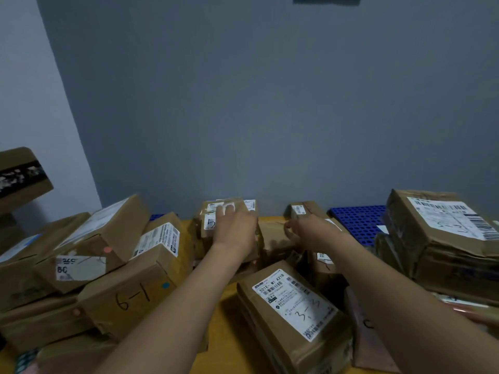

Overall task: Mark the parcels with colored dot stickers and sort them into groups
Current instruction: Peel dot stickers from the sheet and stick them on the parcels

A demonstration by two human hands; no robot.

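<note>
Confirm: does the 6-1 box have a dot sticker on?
On: a blue dot sticker sits on the 6-1 box, right of the handwritten number.
</note>
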